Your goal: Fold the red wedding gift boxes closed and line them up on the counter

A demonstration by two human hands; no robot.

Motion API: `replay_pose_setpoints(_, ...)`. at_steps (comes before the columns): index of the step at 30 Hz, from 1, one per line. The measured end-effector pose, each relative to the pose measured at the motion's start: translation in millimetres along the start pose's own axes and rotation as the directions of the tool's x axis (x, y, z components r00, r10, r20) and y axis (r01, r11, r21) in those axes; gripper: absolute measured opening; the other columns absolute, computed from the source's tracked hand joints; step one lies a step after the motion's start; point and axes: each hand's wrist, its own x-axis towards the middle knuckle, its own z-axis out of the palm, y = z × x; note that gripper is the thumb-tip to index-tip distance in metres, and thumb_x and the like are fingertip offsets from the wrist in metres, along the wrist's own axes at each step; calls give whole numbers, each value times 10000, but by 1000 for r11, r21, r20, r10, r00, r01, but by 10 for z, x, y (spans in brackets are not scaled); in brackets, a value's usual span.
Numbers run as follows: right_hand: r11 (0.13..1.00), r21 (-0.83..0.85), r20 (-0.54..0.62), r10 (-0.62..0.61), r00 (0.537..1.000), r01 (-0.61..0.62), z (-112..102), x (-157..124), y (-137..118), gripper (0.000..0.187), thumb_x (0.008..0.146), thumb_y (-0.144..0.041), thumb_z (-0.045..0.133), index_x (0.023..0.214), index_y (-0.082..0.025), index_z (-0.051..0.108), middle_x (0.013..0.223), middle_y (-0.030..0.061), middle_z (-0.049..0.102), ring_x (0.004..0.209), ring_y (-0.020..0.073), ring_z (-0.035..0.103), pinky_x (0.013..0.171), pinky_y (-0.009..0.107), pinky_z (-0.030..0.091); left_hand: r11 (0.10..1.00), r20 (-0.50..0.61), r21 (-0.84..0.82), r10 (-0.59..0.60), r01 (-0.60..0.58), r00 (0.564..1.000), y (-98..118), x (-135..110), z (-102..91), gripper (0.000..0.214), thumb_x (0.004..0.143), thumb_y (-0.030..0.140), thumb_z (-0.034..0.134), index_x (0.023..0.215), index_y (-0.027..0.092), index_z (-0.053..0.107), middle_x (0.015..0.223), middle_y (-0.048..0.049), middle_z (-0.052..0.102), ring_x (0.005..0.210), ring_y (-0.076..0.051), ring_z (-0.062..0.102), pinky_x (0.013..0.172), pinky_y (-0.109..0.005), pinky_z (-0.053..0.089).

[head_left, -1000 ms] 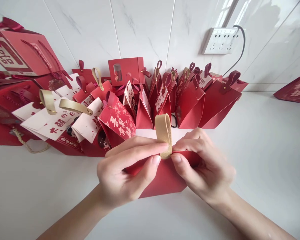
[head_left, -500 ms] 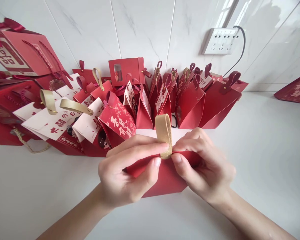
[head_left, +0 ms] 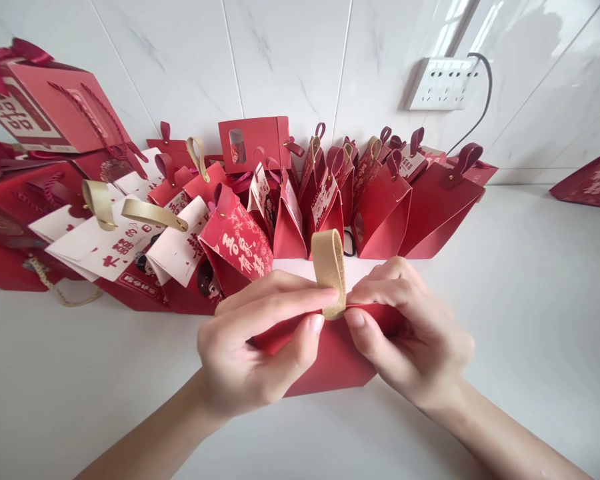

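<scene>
At the far left of the white desk (head_left: 70, 373), a large red gift bag (head_left: 55, 107) with cord handles leans against the tiled wall (head_left: 280, 60). Just right of it lie flat red and cream bags (head_left: 115, 247), overlapping one another, two of them with gold strap handles. Further right, a row of small red paper bags (head_left: 380, 200) stands upright along the wall, most with dark red loop handles; a red box with a small window (head_left: 253, 143) stands behind them.

In the foreground centre, the left hand (head_left: 250, 353) grips the left upper edge of a red paper bag (head_left: 335, 360) that rests on the desk in front of the row. The left thumb and forefinger are closed on the bag's top edge, touching the base of its gold loop handle (head_left: 329, 267), which stands upright between both hands. The right hand (head_left: 415, 340) holds the right upper edge of the same bag, its fingers (head_left: 367, 340) pinched together on the top fold just beside the loop's base.

Above the right hand, a white socket (head_left: 440, 83) with a dark cable is mounted on the wall. At the far right edge, another dark red bag (head_left: 590, 177) lies partly out of view.
</scene>
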Motion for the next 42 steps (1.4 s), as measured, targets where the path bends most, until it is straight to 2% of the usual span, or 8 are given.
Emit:
replay_pose_setpoints(6, 1000, 2, -5, 12, 1000, -12, 5, -1, -3, 98, 844, -102, 581, 844, -193, 616, 677, 0, 566, 580, 117, 498, 474, 276, 428, 1000, -5, 1, -15, 15, 1000, 3, 8, 7, 313, 828, 20, 591, 1054, 214, 689, 919, 0, 711, 788, -105, 663, 693, -211, 608)
replay_pose_setpoints(23, 1000, 12, -1, 7, 1000, -7, 5, -6, -2, 99, 842, -88, 583, 851, -181, 618, 687, 6, 570, 585, 116, 496, 480, 269, 429, 999, -9, -25, -27, 27, 1000, 15, 11, 10, 326, 817, 5, 591, 1056, 203, 692, 913, -2, 712, 785, -90, 660, 700, -184, 602)
replay_pose_setpoints(31, 1000, -15, 1, 4, 1000, -4, 2, 5, -3, 102, 847, -112, 577, 849, -205, 618, 669, 3, 565, 564, 127, 502, 459, 277, 431, 1000, -19, -6, -23, 23, 1000, 10, 0, 11, 329, 831, 28, 593, 1062, 243, 688, 903, 6, 719, 749, -110, 672, 652, -219, 615)
replay_pose_setpoints(38, 1000, 22, 4, 2, 1000, -2, 0, -5, -6, 158, 833, -34, 551, 862, -177, 609, 687, 28, 573, 591, 127, 489, 479, 282, 438, 1000, 4, 27, -7, 7, 1000, 24, 12, -9, 345, 816, -30, 563, 1060, 183, 683, 938, 20, 708, 817, -73, 660, 766, -130, 587)
replay_pose_setpoints(42, 998, 39, -1, 46, 999, -46, -4, -9, 21, 130, 846, -79, 573, 874, -200, 610, 697, 25, 570, 596, 133, 509, 488, 291, 484, 998, 6, 61, -5, 5, 1000, 34, -6, -83, 321, 802, 20, 634, 1061, 203, 685, 945, 24, 711, 824, -85, 666, 774, -143, 596)
